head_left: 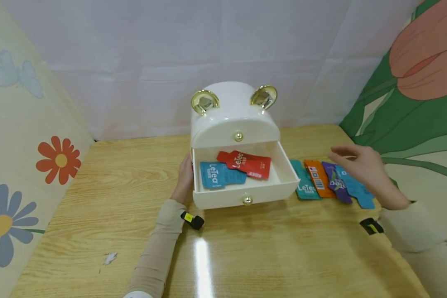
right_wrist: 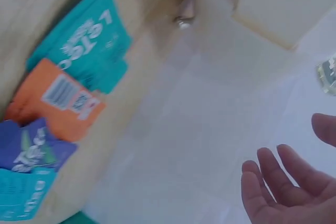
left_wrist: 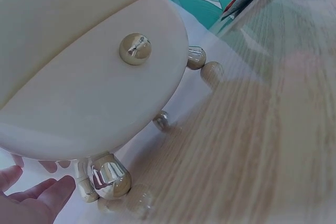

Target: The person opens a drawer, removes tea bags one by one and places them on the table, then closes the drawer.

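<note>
A glossy white storage box [head_left: 231, 109] with gold ears stands mid-table, its lower drawer [head_left: 219, 200] pulled out. Inside the drawer, a red LeTea pouch [head_left: 258, 166] overlaps a blue LeTea pouch [head_left: 229, 177]. My left hand [head_left: 185, 179] is at the box's left side; the left wrist view has its fingers [left_wrist: 58, 192] extended beside the box near a gold foot. To the right, my right hand [head_left: 363, 167] hovers above a row of pouches: teal [head_left: 307, 190], orange [head_left: 319, 178], purple [head_left: 339, 188] and light blue [head_left: 357, 190]. Its fingers are loosely bent with nothing between them.
The box's upper compartment, with a gold knob [head_left: 238, 136], is closed. A pale cloth wall [head_left: 152, 95] runs behind the wooden table [head_left: 97, 207], with painted panels at both sides. A small white mark [head_left: 110, 258] shows on the tabletop at front left.
</note>
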`<state>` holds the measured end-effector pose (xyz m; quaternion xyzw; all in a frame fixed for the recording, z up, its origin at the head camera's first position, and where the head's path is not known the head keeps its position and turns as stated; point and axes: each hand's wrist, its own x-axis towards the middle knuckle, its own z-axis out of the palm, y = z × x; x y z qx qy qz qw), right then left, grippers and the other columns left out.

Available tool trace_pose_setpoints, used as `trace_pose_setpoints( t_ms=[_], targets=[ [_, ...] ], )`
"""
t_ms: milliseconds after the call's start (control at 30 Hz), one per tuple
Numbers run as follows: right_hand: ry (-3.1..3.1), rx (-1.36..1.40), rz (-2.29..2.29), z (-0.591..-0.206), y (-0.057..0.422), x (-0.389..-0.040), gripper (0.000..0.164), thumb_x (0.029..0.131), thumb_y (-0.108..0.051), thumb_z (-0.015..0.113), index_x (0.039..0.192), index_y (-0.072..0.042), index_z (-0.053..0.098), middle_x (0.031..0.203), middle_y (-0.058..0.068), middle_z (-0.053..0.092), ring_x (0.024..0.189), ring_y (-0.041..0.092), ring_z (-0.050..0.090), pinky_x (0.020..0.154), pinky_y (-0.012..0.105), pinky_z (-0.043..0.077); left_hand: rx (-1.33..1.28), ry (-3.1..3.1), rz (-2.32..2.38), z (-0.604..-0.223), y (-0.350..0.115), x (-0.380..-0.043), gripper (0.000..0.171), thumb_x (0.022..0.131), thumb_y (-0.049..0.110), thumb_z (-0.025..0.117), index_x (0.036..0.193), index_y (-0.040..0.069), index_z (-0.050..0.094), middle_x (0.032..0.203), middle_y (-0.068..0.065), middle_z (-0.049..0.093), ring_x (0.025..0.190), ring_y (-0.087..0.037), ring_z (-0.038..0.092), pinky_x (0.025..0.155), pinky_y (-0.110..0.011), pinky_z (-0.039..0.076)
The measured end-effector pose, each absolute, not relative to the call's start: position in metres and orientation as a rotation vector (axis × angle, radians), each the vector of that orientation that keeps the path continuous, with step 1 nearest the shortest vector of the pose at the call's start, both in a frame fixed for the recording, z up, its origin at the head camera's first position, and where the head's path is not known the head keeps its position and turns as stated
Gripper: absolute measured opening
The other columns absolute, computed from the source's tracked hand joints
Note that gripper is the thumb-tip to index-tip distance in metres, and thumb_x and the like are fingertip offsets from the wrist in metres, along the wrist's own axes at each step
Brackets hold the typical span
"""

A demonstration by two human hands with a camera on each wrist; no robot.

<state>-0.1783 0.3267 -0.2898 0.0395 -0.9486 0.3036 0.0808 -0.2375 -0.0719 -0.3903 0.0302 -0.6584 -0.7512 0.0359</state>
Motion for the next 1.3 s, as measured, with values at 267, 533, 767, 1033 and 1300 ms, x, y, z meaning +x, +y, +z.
trace_pose_setpoints(
  t_ms=[267, 533, 767, 1033, 1300],
  targets=[
    [-2.863, 0.341, 0.867, -0.262, 0.287, -0.174, 0.041, 0.090, -0.030, 0.056, 0.115, 0.003, 0.058, 0.106, 0.023, 0.061, 0.090, 0.035, 0.057, 0.065, 0.016, 0.044, 0.059, -1.992, -2.308, -0.411, -0.075, -0.250, 0.043, 0.100, 0.036, 0.030, 0.126, 0.008, 0.049, 0.119, -0.008, 0.052, 0.107, -0.017, 0.048, 0.093, -0.033, 0.040],
    [-3.026, 0.701, 0.768, -0.241, 0.252, -0.181, 0.042, 0.088, -0.027, 0.061, 0.117, 0.003, 0.058, 0.102, 0.016, 0.064, 0.090, 0.029, 0.060, 0.075, 0.045, 0.050, 0.073, -1.943, -2.312, -0.418, -0.073, -0.254, 0.042, 0.100, 0.034, 0.031, 0.126, 0.007, 0.049, 0.120, -0.009, 0.051, 0.108, -0.016, 0.046, 0.095, -0.032, 0.038],
    [-3.147, 0.938, 0.477, -0.221, 0.212, -0.186, 0.046, 0.084, -0.030, 0.065, 0.117, 0.001, 0.058, 0.101, 0.008, 0.064, 0.088, 0.023, 0.059, 0.074, 0.039, 0.050, 0.070, -1.894, -2.367, -0.418, -0.073, -0.254, 0.039, 0.099, 0.033, 0.032, 0.122, 0.007, 0.051, 0.116, -0.006, 0.052, 0.104, -0.013, 0.047, 0.093, -0.031, 0.039],
    [-3.183, 1.116, 0.314, -0.221, 0.178, -0.203, 0.031, 0.082, -0.027, 0.068, 0.101, -0.002, 0.064, 0.102, 0.012, 0.064, 0.089, 0.027, 0.058, 0.076, 0.043, 0.048, 0.066, -1.905, -2.410, -0.417, -0.075, -0.253, 0.041, 0.099, 0.038, 0.032, 0.123, 0.011, 0.049, 0.118, -0.005, 0.051, 0.108, -0.016, 0.047, 0.095, -0.034, 0.039],
    [-3.189, 1.290, 0.007, -0.245, 0.155, -0.223, 0.021, 0.074, -0.021, 0.071, 0.076, -0.004, 0.059, 0.068, 0.001, 0.053, 0.063, 0.017, 0.046, 0.060, 0.029, 0.039, 0.055, -1.854, -2.464, -0.417, -0.073, -0.252, 0.040, 0.099, 0.037, 0.033, 0.126, 0.012, 0.048, 0.123, -0.004, 0.050, 0.113, -0.016, 0.045, 0.097, -0.033, 0.037]
  ],
)
